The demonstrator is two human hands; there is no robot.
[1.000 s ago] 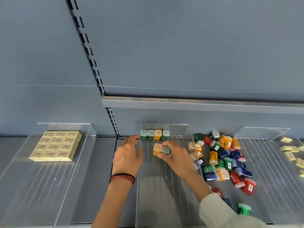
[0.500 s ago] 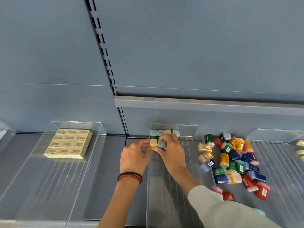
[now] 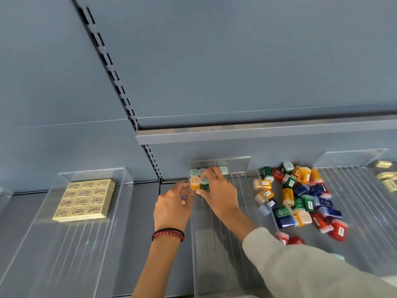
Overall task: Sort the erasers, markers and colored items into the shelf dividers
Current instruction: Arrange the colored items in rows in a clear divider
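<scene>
A clear middle divider (image 3: 249, 166) holds a back row of small capped containers (image 3: 194, 172). In front of that row stand an orange container (image 3: 195, 183) and a green container (image 3: 204, 184). My right hand (image 3: 217, 190) reaches over them, fingers closed on the green container. My left hand (image 3: 174, 206) touches the orange container's left side with its fingertips. A loose pile of red, blue, green and orange containers (image 3: 300, 198) lies on the shelf to the right of the divider.
A clear left divider (image 3: 126, 179) holds a block of yellow erasers (image 3: 86, 198). A right divider (image 3: 352, 155) has loose yellow erasers (image 3: 384, 175) at its far edge. A grey shelf rail (image 3: 257, 132) runs overhead.
Both hands carried the orange and green containers back from mid-divider to just in front of the back row. The camera shifted, so the scene slid right.
</scene>
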